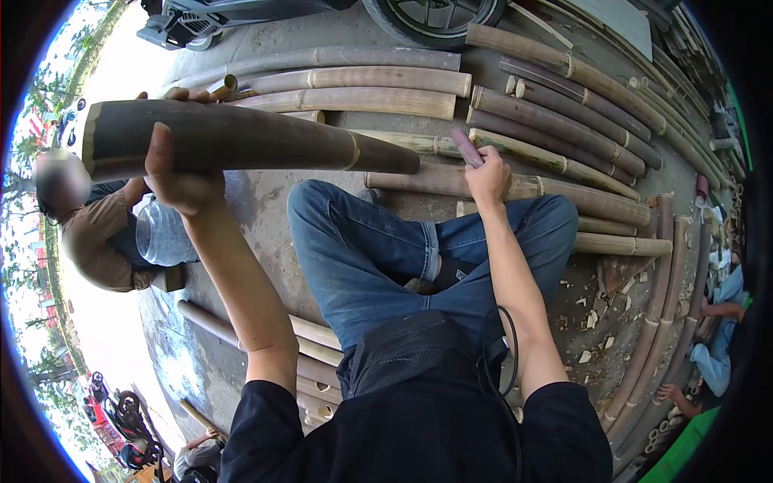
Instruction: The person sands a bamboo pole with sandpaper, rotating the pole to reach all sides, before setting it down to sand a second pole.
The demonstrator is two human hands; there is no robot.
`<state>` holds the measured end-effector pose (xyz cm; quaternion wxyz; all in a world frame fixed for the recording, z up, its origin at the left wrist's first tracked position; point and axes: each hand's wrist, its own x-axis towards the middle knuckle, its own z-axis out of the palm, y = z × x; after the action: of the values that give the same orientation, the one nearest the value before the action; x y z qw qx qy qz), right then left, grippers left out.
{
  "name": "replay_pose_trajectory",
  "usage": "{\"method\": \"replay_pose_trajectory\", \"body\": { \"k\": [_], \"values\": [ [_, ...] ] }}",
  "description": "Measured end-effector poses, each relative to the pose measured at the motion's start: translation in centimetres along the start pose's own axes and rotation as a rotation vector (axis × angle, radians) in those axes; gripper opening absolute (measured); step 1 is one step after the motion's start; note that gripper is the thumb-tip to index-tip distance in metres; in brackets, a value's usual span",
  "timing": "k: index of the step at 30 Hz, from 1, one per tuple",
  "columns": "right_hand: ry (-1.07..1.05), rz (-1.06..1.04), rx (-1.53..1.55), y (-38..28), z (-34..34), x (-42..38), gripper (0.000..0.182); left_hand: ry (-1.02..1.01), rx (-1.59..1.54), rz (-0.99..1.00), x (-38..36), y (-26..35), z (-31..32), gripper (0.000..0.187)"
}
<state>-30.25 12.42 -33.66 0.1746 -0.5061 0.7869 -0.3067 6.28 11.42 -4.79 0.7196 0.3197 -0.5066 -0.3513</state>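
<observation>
My left hand (pixel 187 181) is wrapped around a thick, dark bamboo pole (pixel 241 141) near its cut end, with the thumb over the near side. The pole is raised and points to the right, its far end overlapping the lying bamboo in this view. Above my right knee, my right hand (pixel 488 177) grips a short, purplish, tapered piece (pixel 465 147) that sticks up out of the fist; its exact kind I cannot tell. Just behind that hand lies a brown bamboo pole (pixel 580 193), and a greenish split-faced one (pixel 555 163) is beyond it.
Many bamboo poles (pixel 386 79) lie in rows on the concrete floor. A motorbike wheel (pixel 435 20) stands at the top. To the left, a person (pixel 105 229) sits beside a clear plastic container (pixel 165 232). Bamboo chips (pixel 592 318) are scattered right; another person's hand (pixel 672 393) shows at far right.
</observation>
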Motion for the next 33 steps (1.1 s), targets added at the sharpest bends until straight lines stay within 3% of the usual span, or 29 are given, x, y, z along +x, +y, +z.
{"method": "replay_pose_trajectory", "body": {
  "k": [3,7,9,10,13,17,19,22,24,28,33],
  "values": [
    [-0.061,-0.033,0.058,-1.2,2.3,-0.2,0.029,0.035,-0.041,0.021,0.1,-0.4,-0.8,0.067],
    [-0.108,-0.179,0.308,0.8,10.9,-1.1,0.041,0.052,-0.079,0.005,-0.3,-0.5,-1.3,0.061],
    [-0.531,-0.189,0.328,-1.9,9.0,-1.7,0.045,0.054,-0.119,0.018,-0.4,-0.6,-1.7,0.06],
    [-0.482,-0.128,0.496,-3.3,9.4,-2.9,0.048,0.079,-0.076,0.025,-0.4,-0.8,-2.5,0.057],
    [-0.157,-0.419,0.649,-7.2,10.9,-4.7,0.052,0.124,-0.024,0.021,-0.5,-0.8,-2.5,0.058],
    [-0.272,-0.56,1.033,-19.0,2.6,-5.8,0.053,0.036,-0.134,-0.105,-0.3,-0.5,-1.8,0.053],
    [-0.309,-0.659,1.081,-24.0,-1.0,-6.4,0.057,0.139,-0.042,0.017,-0.6,-0.7,0.3,0.055],
    [-0.154,-0.88,1.166,-31.0,-5.3,-7.7,0.06,0.019,-0.224,-0.055,-0.2,-1.6,-3.4,0.064],
    [-0.136,-0.999,1.132,-34.2,-8.0,-8.0,0.061,0.121,-0.19,-0.03,-0.6,-1.6,-2.8,0.066],
    [0.002,-1.047,1.027,-35.1,-7.5,-8.5,0.058,0.327,-0.095,0.023,-0.6,-1.2,0.2,0.07],
    [0.001,-0.977,0.882,-28.2,-2.1,-8.3,0.059,0.43,0.06,0.091,0.2,-1.6,0.9,0.076]
  ]
}}
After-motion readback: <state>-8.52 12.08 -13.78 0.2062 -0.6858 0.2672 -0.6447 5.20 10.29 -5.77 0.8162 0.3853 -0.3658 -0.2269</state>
